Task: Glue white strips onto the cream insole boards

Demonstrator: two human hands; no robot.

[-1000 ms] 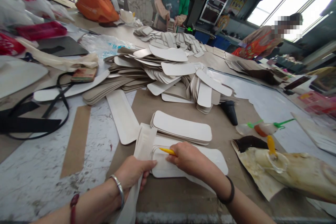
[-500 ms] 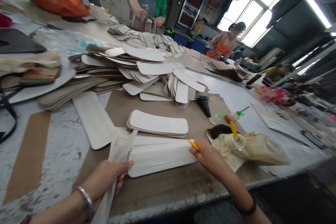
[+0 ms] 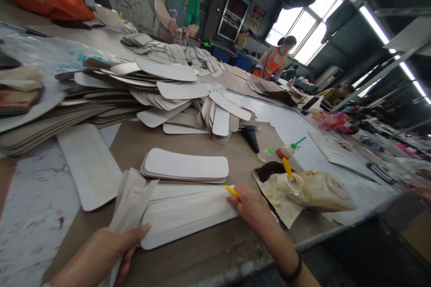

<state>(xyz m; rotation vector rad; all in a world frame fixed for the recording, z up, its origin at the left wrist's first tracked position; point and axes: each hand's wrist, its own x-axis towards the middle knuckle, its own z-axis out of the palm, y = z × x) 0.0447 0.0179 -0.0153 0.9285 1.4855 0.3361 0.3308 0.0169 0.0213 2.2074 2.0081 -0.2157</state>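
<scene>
My left hand (image 3: 101, 249) is closed on a white paper strip (image 3: 129, 208), its thumb resting by the left end of a long white insole board (image 3: 188, 215). My right hand (image 3: 251, 206) grips a yellow-tipped applicator (image 3: 231, 191) at the board's far right end. The board lies flat on a brown cardboard sheet (image 3: 188, 145) near the table's front edge. Just behind it sits a small neat stack of the same white boards (image 3: 185, 166).
A glue-smeared bag with a yellow nozzle (image 3: 313, 188) and small glue bottles (image 3: 279, 150) lie to the right. A big heap of boards (image 3: 141, 94) fills the table's middle. One person in green (image 3: 175, 0) and another in orange (image 3: 274, 58) work at the far side.
My right hand ran the applicator from the board's left end to its right end. My left hand slid back along the strip. The camera turned rightward.
</scene>
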